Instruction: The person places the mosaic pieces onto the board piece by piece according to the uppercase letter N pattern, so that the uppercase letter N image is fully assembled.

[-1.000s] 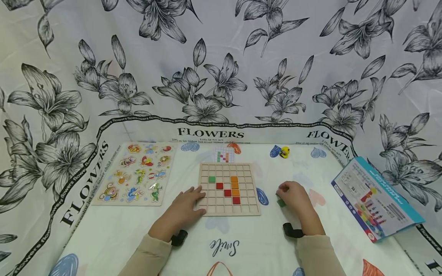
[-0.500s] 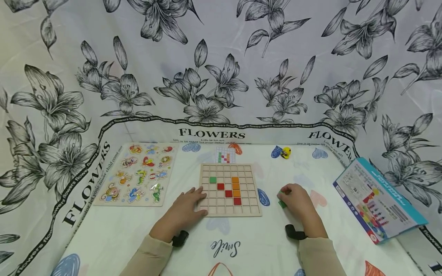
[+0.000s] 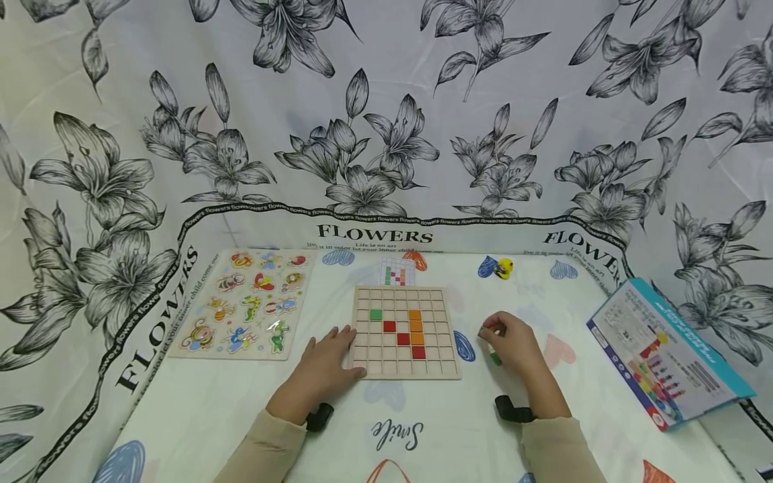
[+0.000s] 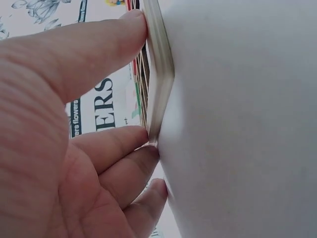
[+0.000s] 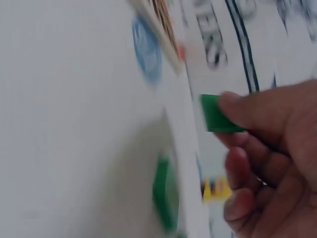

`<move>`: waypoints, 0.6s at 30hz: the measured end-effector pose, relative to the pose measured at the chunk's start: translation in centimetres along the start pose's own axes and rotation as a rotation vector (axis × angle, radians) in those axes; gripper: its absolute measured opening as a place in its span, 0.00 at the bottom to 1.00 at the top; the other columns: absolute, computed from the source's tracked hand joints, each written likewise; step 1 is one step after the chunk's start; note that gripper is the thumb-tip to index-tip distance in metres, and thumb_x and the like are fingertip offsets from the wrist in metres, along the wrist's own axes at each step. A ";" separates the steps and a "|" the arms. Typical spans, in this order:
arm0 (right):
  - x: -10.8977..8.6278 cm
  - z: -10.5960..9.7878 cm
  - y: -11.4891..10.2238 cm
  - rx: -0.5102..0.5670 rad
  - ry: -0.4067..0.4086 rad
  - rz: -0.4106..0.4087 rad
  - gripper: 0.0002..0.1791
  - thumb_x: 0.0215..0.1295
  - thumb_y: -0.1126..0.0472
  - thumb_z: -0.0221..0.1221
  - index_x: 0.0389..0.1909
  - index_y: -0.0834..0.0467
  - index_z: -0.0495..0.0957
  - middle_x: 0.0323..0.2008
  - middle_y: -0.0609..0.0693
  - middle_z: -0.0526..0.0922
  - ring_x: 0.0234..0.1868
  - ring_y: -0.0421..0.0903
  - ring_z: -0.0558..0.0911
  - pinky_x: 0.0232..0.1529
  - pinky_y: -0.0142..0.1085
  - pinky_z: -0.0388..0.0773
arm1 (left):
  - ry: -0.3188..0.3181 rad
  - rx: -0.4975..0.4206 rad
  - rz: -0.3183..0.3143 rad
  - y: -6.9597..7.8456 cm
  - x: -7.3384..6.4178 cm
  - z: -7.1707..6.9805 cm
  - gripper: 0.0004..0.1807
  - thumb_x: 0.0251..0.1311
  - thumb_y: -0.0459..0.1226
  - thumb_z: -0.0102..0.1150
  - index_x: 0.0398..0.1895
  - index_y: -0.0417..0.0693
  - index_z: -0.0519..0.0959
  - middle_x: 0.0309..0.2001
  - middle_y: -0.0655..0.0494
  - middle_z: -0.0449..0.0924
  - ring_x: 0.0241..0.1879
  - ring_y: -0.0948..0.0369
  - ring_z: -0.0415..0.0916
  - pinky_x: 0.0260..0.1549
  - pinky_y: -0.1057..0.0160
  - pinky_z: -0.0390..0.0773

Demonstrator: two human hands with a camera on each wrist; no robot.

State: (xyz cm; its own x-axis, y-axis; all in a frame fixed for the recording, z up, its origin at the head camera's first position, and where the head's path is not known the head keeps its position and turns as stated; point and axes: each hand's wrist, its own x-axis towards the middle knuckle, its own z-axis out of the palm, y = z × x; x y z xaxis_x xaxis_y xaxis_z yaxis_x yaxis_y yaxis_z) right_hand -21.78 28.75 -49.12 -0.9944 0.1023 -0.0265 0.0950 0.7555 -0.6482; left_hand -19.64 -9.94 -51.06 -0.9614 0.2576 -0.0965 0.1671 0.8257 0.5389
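My right hand (image 3: pixel 513 342) is to the right of the wooden grid board (image 3: pixel 368 369), above the table. Between thumb and fingers it pinches a green square tile (image 5: pixel 213 114), seen best in the right wrist view. Below that hand another green tile (image 5: pixel 166 193) lies on the white cloth, blurred. My left hand (image 3: pixel 323 365) rests at the board's left edge, its thumb (image 4: pixel 114 39) and fingertips touching the rim. In the board's cells sit a green tile (image 3: pixel 376 314), several red tiles (image 3: pixel 389 327) and an orange column (image 3: pixel 415 327).
Behind the board lies a small pattern card (image 3: pixel 397 272) with coloured squares. An insect picture puzzle (image 3: pixel 241 302) is at the left, and a blue-edged box (image 3: pixel 664 362) at the right. A yellow-and-black toy (image 3: pixel 503 268) sits at the back.
My right hand has drawn a green tile off the cloth and moved slightly toward the board, leaving green behind it. The left hand stays at the board's edge. The head view has shifted slightly.
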 end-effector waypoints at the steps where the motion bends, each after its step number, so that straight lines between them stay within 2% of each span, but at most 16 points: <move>1: 0.1 0.3 -0.9 0.005 0.000 -0.027 0.07 0.75 0.60 0.67 0.49 0.56 0.84 0.41 0.51 0.86 0.42 0.49 0.79 0.39 0.38 0.76 | 0.002 -0.001 -0.010 0.0 0.0 0.0 0.47 0.64 0.49 0.78 0.83 0.45 0.69 0.83 0.47 0.66 0.86 0.43 0.56 0.84 0.28 0.48; 5: 0.5 2.3 -5.6 0.042 -0.050 -0.165 0.05 0.76 0.60 0.67 0.49 0.53 0.86 0.43 0.48 0.89 0.43 0.48 0.79 0.42 0.38 0.78 | 0.004 0.003 -0.023 0.1 -0.1 -0.1 0.46 0.64 0.49 0.77 0.83 0.47 0.70 0.83 0.48 0.68 0.86 0.44 0.55 0.85 0.29 0.47; 9: 1.3 5.1 -9.9 0.079 -0.112 -0.252 0.04 0.76 0.62 0.67 0.47 0.52 0.87 0.43 0.47 0.89 0.42 0.46 0.81 0.42 0.37 0.83 | -0.001 -0.004 -0.013 0.0 -0.2 -0.2 0.45 0.64 0.49 0.77 0.82 0.46 0.70 0.83 0.48 0.68 0.86 0.44 0.55 0.85 0.29 0.47; 15: 2.7 9.6 -13.5 0.009 -0.189 -0.350 0.03 0.77 0.61 0.67 0.46 0.49 0.87 0.45 0.45 0.90 0.42 0.44 0.83 0.48 0.43 0.86 | -0.011 0.000 0.011 -0.3 -0.4 -0.4 0.46 0.64 0.49 0.78 0.82 0.45 0.70 0.82 0.47 0.69 0.86 0.43 0.56 0.84 0.28 0.48; 18: 3.2 10.9 -14.3 -0.030 -0.208 -0.355 0.03 0.77 0.60 0.67 0.45 0.50 0.88 0.45 0.45 0.90 0.44 0.45 0.84 0.52 0.45 0.86 | -0.012 0.004 0.019 -0.1 -0.5 -0.5 0.46 0.64 0.50 0.78 0.82 0.45 0.70 0.82 0.46 0.69 0.86 0.43 0.56 0.84 0.28 0.49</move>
State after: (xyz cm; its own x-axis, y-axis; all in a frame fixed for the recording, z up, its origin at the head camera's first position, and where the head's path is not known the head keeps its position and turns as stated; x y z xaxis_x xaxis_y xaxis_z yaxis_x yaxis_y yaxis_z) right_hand -26.84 11.21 -48.23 -0.9533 -0.2993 0.0396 -0.2578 0.7388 -0.6226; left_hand -19.31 -10.41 -50.62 -0.9555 0.2791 -0.0959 0.1862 0.8223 0.5377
